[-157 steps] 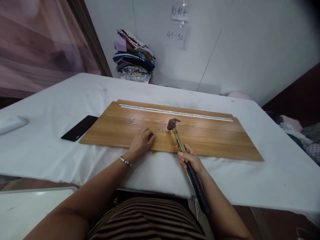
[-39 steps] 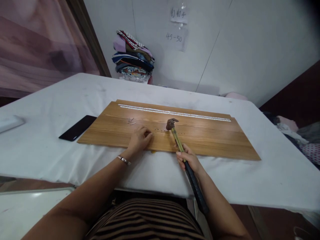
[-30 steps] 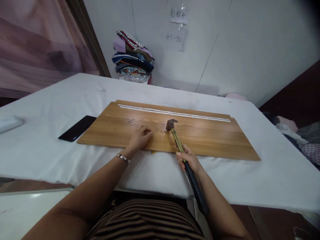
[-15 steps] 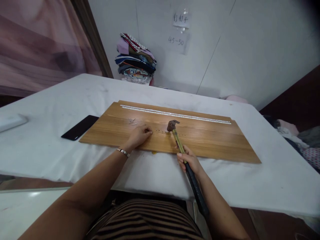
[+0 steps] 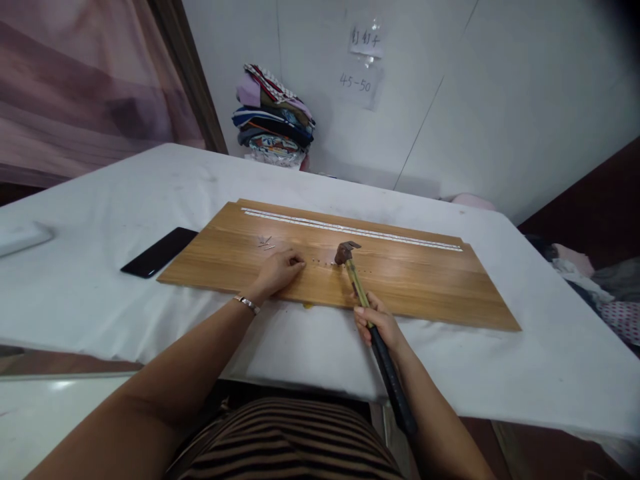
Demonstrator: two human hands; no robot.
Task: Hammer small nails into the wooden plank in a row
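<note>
A right hand [image 5: 379, 321] grasps a hammer [image 5: 357, 283] at mid-handle, its fingers wrapped firmly around the shaft at the front edge of a wooden board [image 5: 430, 287]. The left hand [image 5: 280, 270] rests on the board, its grip drawn in at the fingertips; whether a nail is pinched there cannot be told. The hammer's head sits above a row of small nail heads [image 5: 331, 264] near the board's middle; contact is unclear. Loose nails [image 5: 269, 247] lie on the board beyond the left hand. Two white strips [image 5: 300, 219] run along the board's far edge, a phone [image 5: 160, 252] lies just left of the board, and the table [image 5: 450, 373] spreads beneath it. Clothes [image 5: 274, 117] are piled beyond the board.

Good hammering here, by the look of it, calls for a nail held upright, fingertips well clear of the hammer's face, and short, square taps; the mid-handle hold should favor control over force.

Compared with five seconds earlier, the left hand lies flatter, its wrist closer to the board's front edge, while the hammer's head keeps its place over the row.
</note>
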